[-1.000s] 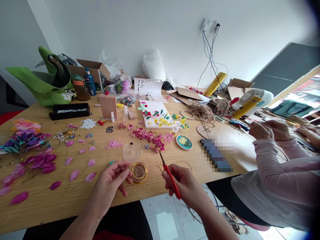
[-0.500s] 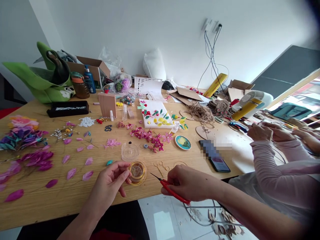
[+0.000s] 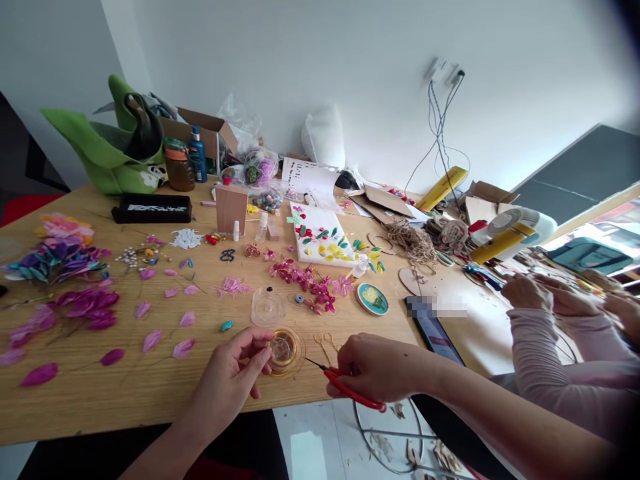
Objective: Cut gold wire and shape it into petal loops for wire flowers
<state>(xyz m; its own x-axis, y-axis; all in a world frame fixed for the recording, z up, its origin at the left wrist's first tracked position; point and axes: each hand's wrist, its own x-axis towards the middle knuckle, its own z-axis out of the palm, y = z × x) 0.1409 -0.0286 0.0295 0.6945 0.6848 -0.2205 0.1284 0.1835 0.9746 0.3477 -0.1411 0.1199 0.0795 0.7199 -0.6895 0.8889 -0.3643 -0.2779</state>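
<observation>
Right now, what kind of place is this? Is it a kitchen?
Not a kitchen, by the look of it; more likely a craft workroom. Pink petals lie on the wooden table, the left hand holds a spool, and the right hand holds red-handled scissors.

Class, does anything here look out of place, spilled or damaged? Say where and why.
Yes: brown scraps lie on the floor beside the table. They look odd because they seem dropped, while the petals are up on the table. The spool and scissors show no clear damage.
</observation>
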